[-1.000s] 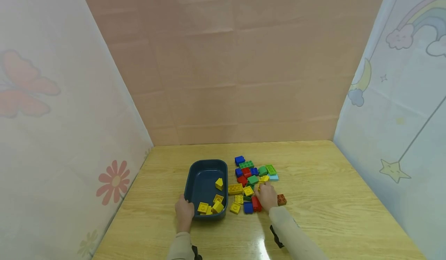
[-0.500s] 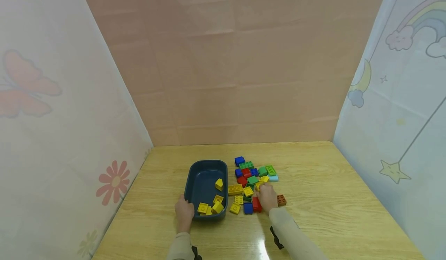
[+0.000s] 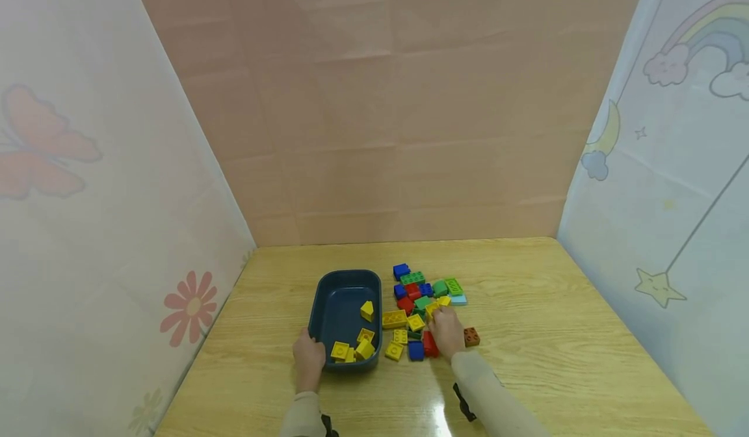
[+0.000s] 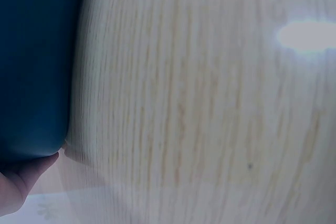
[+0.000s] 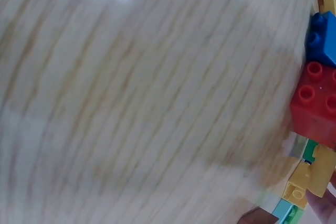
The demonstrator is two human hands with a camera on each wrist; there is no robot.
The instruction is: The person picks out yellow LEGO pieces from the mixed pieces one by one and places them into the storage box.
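In the head view, the left hand [image 3: 309,361] gripped the near left corner of a dark blue bin [image 3: 342,297], its fingers bent over the rim. Several yellow bricks [image 3: 340,350] lay in the near part of the bin, and a yellow wedge [image 3: 367,311] sat apart from them, farther in along the right side. To the right of the bin, the right hand [image 3: 447,333] reached into a loose heap of bricks on the wooden table [image 3: 526,294] and pinched a yellow brick [image 3: 432,310], partly hidden behind the fingers. Another yellow piece [image 3: 444,301] lay just beyond it. Near that hand were a red brick [image 3: 430,344] and a blue brick [image 3: 416,350] on its left and a brown brick [image 3: 471,337] on its right; a long yellow brick [image 3: 394,319] lay close to the bin's wall, while a green brick [image 3: 412,278] was at the far side of the heap. In the left wrist view, the bin's outer wall filled the left edge, and a digit of the left hand pressed against it at the lower corner; the rest of that hand was outside the frame. In the right wrist view, fingertips met the tilted yellow brick at the lower right edge, beside a second yellow one, with the red and blue bricks farther up.
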